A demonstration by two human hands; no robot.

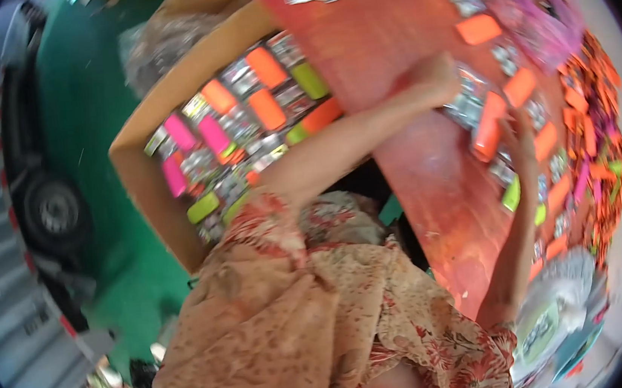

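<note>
My left hand is closed at the edge of a clear, silvery plastic packet above the red table. Its fingertips are partly hidden and blurred. Beside that packet, a bright orange packet stands tilted, larger in view than its neighbours. The fingers of my right hand bend against its right side and appear to grip it. Under and beyond my right forearm runs a row of orange pieces with small clear packets between them. A yellow-green piece lies below my right hand.
An open cardboard box at my left holds packed rows of orange, pink, green and clear packets. Loose orange, pink and green pieces pile along the right. A pink plastic bag lies at the far right of the red table.
</note>
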